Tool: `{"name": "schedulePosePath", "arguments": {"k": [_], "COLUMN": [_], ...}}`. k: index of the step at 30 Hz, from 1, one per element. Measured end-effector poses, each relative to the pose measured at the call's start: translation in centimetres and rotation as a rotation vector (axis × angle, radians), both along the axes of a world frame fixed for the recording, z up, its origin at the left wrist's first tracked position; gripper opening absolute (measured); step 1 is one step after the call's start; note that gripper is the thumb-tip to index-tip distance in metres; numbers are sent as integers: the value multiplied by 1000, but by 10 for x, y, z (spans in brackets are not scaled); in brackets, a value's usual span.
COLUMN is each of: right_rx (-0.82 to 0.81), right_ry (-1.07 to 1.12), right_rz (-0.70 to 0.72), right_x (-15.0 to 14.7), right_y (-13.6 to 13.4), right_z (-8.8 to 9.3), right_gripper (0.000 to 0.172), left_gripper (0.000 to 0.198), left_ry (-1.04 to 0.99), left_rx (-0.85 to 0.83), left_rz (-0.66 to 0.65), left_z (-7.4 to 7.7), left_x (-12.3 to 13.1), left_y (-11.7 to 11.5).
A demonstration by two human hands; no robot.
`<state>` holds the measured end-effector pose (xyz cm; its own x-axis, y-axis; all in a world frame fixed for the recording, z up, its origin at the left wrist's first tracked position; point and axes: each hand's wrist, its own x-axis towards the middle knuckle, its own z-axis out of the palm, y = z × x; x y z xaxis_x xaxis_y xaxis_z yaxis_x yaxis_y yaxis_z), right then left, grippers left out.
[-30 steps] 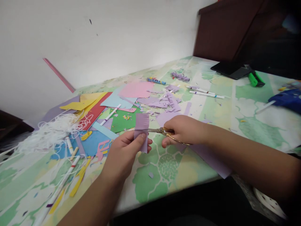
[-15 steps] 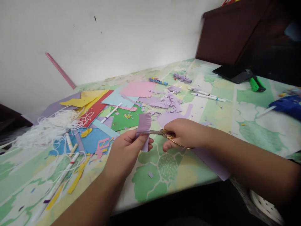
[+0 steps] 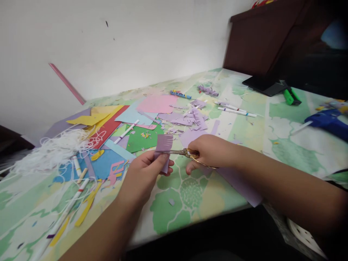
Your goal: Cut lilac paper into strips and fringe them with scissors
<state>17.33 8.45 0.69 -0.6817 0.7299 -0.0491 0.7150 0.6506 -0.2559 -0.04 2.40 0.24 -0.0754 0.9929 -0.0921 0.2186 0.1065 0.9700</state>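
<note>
Between thumb and fingers, my left hand [image 3: 148, 165] pinches a purple paper strip [image 3: 164, 142] whose right edge is cut into a fringe. My right hand [image 3: 203, 152] is closed round the gold handles of a pair of scissors [image 3: 182, 152]. Their blades reach left to the strip's edge, just above my left thumb. Beyond the hands lie fringed purple paper pieces [image 3: 198, 117] and a green sheet [image 3: 144, 137] with small scraps on it. Another purple sheet [image 3: 241, 186] lies partly under my right forearm.
A tangle of white yarn [image 3: 51, 150] and coloured sheets lie left, with several markers. Farther back are a blue paper roll [image 3: 181, 94] and a purple fringed roll [image 3: 208, 90]. On the right are a blue glue gun [image 3: 326, 119], a green-and-black object [image 3: 292, 96] and a dark flat object [image 3: 263, 85].
The whole view has shifted slightly, so things appear a little farther left. Both hands keep their hold, and the blades stay at the strip's edge.
</note>
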Motion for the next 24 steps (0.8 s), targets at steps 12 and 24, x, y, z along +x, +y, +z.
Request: {"name": "schedulePosePath", "arguments": {"k": [12,24], "right_rx": [-114,-85], "right_ry": [46,61], "right_rz": [-6,21], "right_x": [3,1], "right_y": [-1,-2], "right_z": [1,0], "right_gripper": [53,55], "left_gripper": [18,21], "left_ry": [-12,102], "left_rx": [19,44], "left_rz": [53,9], "left_z": [0,2], "left_x": [0,1], "left_y": [0,-2]}}
